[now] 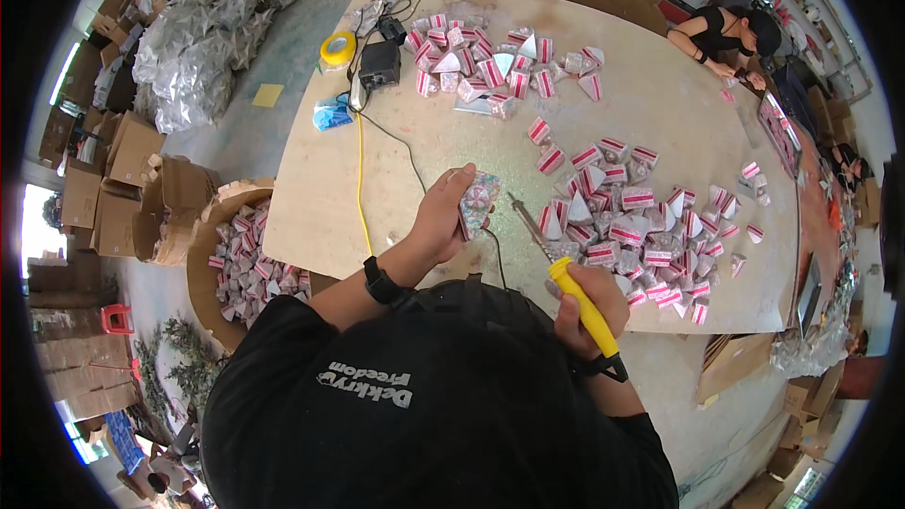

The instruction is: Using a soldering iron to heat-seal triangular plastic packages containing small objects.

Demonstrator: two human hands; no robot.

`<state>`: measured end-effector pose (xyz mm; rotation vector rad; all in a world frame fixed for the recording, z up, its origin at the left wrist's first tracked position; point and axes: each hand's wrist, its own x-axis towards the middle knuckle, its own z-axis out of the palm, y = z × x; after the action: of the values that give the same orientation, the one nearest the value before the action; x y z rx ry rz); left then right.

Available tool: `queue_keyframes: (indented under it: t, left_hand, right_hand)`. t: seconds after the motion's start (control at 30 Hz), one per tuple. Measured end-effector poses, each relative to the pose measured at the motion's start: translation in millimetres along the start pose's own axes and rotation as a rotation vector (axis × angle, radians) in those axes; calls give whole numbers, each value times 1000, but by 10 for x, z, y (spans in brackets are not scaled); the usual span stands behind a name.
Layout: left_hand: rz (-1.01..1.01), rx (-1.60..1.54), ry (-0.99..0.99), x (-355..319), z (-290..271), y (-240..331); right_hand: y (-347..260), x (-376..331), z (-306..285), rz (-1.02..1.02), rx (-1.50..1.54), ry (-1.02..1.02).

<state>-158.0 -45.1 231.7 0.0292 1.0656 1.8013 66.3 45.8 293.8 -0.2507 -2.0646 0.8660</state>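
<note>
Near the table's front edge, my left hand (441, 212) grips a flat thing with a colourful pattern (482, 200); its kind I cannot make out. A dark cord runs down beside it toward my body. To the right, my right hand (594, 306) is closed round the yellow handle of a soldering iron (583, 300). Its metal shaft points up and left, the tip a short way from the patterned thing and apart from it. Just beyond the iron lies a heap of small clear-wrapped packs (627, 231) with red and white labels.
Another heap of packs (490, 66) lies at the far side, near yellow tape (337, 48) and a black power adapter (380, 64). A yellow cord (361, 188) crosses the table's left. A carton (203, 273) of packs stands lower left. Two other people sit across the table.
</note>
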Motion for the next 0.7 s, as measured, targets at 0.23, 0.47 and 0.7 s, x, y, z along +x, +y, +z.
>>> queue_keyframes:
  t: [0.23, 0.47, 0.7]
  left_hand:
    - [37, -7, -14, -34, 23, -14]
    - [140, -15, -1, -13, 11, -62]
    - [269, 136, 5, 1, -45, -73]
  right_hand:
    - [-8, 82, 15, -84, -8, -86]
    - [-25, 104, 41, -68, -9, -108]
    - [-20, 100, 61, -45, 1, -121]
